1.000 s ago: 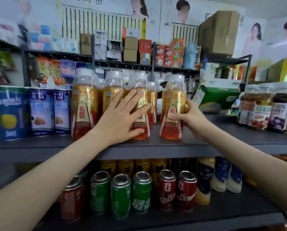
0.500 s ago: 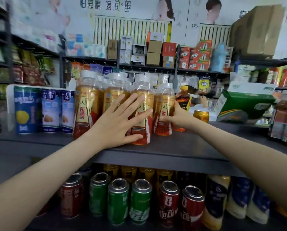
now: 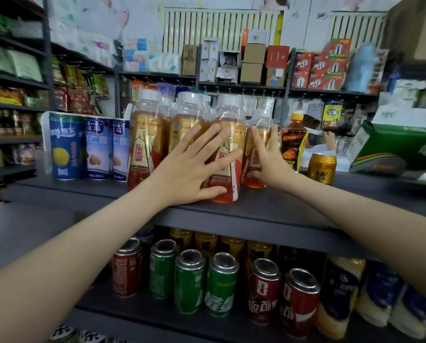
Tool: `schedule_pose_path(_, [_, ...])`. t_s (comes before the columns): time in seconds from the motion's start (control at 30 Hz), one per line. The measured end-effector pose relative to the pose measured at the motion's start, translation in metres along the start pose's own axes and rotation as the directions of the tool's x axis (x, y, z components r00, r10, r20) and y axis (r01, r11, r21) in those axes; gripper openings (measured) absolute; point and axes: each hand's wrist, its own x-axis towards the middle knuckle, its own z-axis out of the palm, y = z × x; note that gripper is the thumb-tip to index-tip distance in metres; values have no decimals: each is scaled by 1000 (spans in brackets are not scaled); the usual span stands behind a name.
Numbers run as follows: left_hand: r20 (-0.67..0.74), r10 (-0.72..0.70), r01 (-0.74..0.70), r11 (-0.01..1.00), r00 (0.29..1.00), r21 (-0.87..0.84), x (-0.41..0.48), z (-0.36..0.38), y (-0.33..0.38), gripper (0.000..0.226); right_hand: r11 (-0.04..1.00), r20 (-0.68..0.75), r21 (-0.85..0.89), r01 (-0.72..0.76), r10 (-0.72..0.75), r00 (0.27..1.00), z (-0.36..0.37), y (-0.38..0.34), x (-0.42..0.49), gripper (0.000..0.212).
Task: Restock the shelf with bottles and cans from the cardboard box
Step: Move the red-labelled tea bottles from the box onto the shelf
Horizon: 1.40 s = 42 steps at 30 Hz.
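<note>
Several amber drink bottles (image 3: pixel 145 144) with white caps and gold-and-red labels stand packed together on the grey upper shelf (image 3: pixel 281 209). My left hand (image 3: pixel 192 167) lies flat with fingers spread against the fronts of the middle and front bottle (image 3: pixel 228 115). My right hand (image 3: pixel 271 159) presses on the right side of the rightmost amber bottle (image 3: pixel 260 120), fingers straight and pointing up, thumb low at the bottle's base. Neither hand wraps around a bottle.
Blue cans (image 3: pixel 67 147) stand left of the bottles. To the right are a dark bottle with a yellow cap (image 3: pixel 292 144), a gold can (image 3: pixel 322 167) and a green carton (image 3: pixel 400 144). Green cans (image 3: pixel 189 280) and red cans (image 3: pixel 298 298) fill the lower shelf.
My right hand has slid the rightmost bottle left and back against the group, and its fingers have straightened from a grip. My left hand has stayed flat on the front bottles.
</note>
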Motion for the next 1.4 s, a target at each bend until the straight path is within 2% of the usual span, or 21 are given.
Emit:
schedule_pose_path(0.1, [37,-20,21,999,999,-27,-1,-10,2,69,989,37,-70,-130,133,990,-13,-14,-13,109])
schedule_pose_path(0.17, [38,-68,71,994,997,-81,-7,-23,6,65,987,-22,-55,-153,152,988,-25,-30,-28,95])
schedule_pose_path(0.27, [-2,-206,198,941,979,-273,-32,-48,20,56,994,-278,-105,-18,-12,961,-43,-66,-66,64])
schedule_pose_path(0.37, [9,-363,329,834,932,-444,-84,-75,39,44,967,-487,-144,211,-255,835,-38,-122,-118,42])
schedule_pose_path(0.43, [52,-438,402,764,898,-504,-133,-95,51,38,942,-469,-87,323,-325,821,-12,-168,-159,32])
schedule_pose_path(0.53, [178,-520,523,654,835,-546,-217,-125,64,32,902,-329,16,431,-403,854,50,-237,-213,28])
schedule_pose_path(0.67, [409,-554,688,559,725,-463,-344,-161,71,32,883,-136,231,409,-387,912,142,-326,-253,28])
schedule_pose_path(0.73, [511,-570,762,540,643,-357,-413,-182,67,31,858,-54,303,415,-419,906,189,-376,-270,28])
schedule_pose_path(0.87, [669,-573,839,524,474,-146,-514,-211,60,34,825,49,339,452,-496,867,256,-442,-295,27])
schedule_pose_path(1.03, [824,-549,903,412,141,120,-623,-232,47,47,735,183,422,531,-643,743,335,-513,-305,30])
schedule_pose_path(1.13, [831,-554,906,325,-50,271,-683,-237,43,47,679,248,461,572,-717,651,386,-549,-300,35])
schedule_pose_path(1.23, [806,-527,874,217,-270,435,-746,-237,40,44,639,330,513,573,-763,556,450,-583,-293,37])
schedule_pose_path(1.33, [723,-489,800,81,-488,594,-810,-231,40,41,609,429,580,541,-793,433,528,-613,-290,37])
schedule_pose_path(1.4, [626,-487,723,-16,-609,691,-851,-223,43,40,571,441,632,524,-821,363,581,-635,-287,31])
